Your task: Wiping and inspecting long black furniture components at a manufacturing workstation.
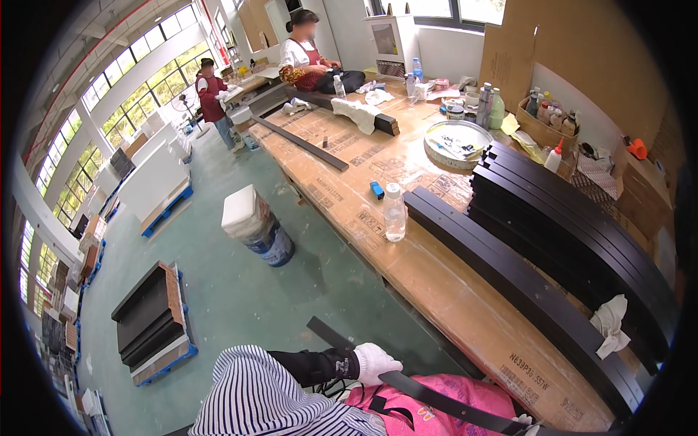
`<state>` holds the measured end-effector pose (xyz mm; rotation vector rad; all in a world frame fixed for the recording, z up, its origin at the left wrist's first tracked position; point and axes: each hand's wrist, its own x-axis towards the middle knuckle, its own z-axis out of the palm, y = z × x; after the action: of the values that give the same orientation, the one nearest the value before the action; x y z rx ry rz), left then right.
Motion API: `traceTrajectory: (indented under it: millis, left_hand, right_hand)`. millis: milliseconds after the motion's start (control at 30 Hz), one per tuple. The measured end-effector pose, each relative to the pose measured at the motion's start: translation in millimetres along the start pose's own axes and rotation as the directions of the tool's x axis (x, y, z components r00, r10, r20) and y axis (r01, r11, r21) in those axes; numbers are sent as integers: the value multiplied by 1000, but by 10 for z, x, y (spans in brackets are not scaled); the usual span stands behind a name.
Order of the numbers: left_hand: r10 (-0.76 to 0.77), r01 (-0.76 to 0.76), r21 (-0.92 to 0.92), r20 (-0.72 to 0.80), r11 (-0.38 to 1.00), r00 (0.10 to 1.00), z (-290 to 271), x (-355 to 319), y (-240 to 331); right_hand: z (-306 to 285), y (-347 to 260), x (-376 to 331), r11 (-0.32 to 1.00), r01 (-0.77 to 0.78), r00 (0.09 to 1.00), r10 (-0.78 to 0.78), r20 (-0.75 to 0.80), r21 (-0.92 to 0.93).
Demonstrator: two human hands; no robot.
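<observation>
Head view: left hand (374,361) grips black strip (436,398) over pink apron (465,396)

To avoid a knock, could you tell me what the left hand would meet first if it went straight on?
Probably the long black strip that the gloved left hand already grips; depth beyond is unclear.

Green floor (240,291), tall windows (138,94), cardboard-covered workbench (436,283)

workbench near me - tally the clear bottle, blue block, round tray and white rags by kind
clear bottle: 1
blue block: 1
round tray: 1
white rags: 2, one on the dark strips, one on the far bar
total: 5
</observation>
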<state>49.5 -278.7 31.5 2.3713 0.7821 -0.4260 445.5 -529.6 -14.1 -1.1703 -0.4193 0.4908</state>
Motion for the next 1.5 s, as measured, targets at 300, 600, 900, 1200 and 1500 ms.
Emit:
traceTrajectory:
  millis: [300, 600, 900, 1200, 1500]
  left_hand:
    - [18, -18, -7, -19, 1000, 1000, 67, -15, 33]
    - [14, -14, 21, 2, 1000, 1000, 34, 89, -28]
    - [29, -29, -5, -88, 1000, 996, 211, -33, 14]
    - [140, -140, -10, -39, 990, 989, -156, 112, 77]
    - [263, -255, 77, -435, 964, 861, -110, 6, 124]
  right_hand:
    - [10, -92, -39, 1000, -4, 1000, 4, -2, 11]
    - [118, -113, -42, 987, 107, 993, -101, 54, -124]
    - [-22, -96, -78, 997, -6, 1000, 7, 14, -76]
    - [382, -263, 149, 937, -159, 898, 267, -348, 310]
    - [700, -407, 91, 953, -212, 927, 266, -265, 216]
